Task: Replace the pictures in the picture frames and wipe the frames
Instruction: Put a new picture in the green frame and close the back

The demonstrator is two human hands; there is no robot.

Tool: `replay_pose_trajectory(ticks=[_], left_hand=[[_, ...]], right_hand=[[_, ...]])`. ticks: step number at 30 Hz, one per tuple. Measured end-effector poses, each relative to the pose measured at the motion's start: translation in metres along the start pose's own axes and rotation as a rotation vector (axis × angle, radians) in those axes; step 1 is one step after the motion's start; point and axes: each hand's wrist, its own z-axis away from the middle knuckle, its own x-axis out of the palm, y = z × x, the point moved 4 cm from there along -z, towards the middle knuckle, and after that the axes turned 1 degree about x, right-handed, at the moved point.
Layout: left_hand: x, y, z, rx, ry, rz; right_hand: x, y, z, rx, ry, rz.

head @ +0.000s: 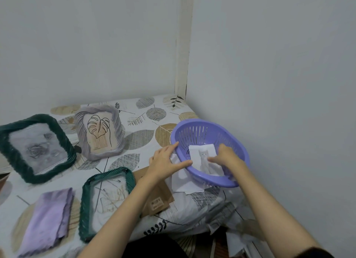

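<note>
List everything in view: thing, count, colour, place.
picture frames: 3; dark green with rose picture far left, grey with leaf drawing behind centre, teal one emptied, lying flat near front
folded cloth: 1, lilac, front left
basket: 1, purple slotted, right side of table
cat picture: 1, white paper, inside basket
white paper sheets: several, partly under basket
brown backing card: 1, beside teal frame
tablecloth: 1, white with leaf print
left hand: fingers on basket rim
right hand: in basket, holding cat picture
</note>
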Motion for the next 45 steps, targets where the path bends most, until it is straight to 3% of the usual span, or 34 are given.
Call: replay_pose_trajectory(ticks=[3,7,11,18,20,22,25,28,34,37,41,45], left_hand=[[-0.003,0.006,0.004,-0.021,0.008,-0.060],[-0.005,0.006,0.005,-0.031,0.022,-0.055],[-0.004,0.006,0.006,-0.033,0.028,-0.032],[-0.007,0.015,0.010,0.043,0.069,0.021],[-0.012,0.027,0.017,0.089,0.131,0.259],[-0.017,0.039,0.026,0.030,0.116,0.649],[-0.021,0.047,0.033,-0.130,-0.011,1.188],[-0.031,0.042,0.041,-0.146,-0.041,1.387],[-0.059,0.010,0.068,-0.074,0.112,1.236],[-0.079,-0.012,0.088,-0.072,0.157,1.168],[-0.111,-0.045,0.116,-0.086,0.205,1.128],[-0.139,-0.075,0.143,-0.137,0.303,0.808]], right_hand=[[0.011,-0.001,-0.005,0.160,-0.165,0.070],[0.011,-0.005,-0.011,0.186,-0.169,0.116],[0.008,0.003,-0.017,0.188,0.022,0.032],[-0.010,-0.005,-0.006,-0.018,0.344,-0.214],[-0.016,-0.012,0.009,-0.085,0.440,-0.377],[-0.018,-0.024,0.030,-0.212,0.495,-0.506],[-0.008,-0.052,0.062,-0.444,0.414,-0.589],[0.014,-0.071,0.074,-0.548,0.307,-0.426],[0.041,-0.101,0.099,-0.612,0.097,-0.366],[0.047,-0.118,0.108,-0.638,0.079,-0.530],[0.061,-0.138,0.112,-0.591,-0.214,-0.845],[0.083,-0.163,0.113,-0.613,-0.260,-0.755]])
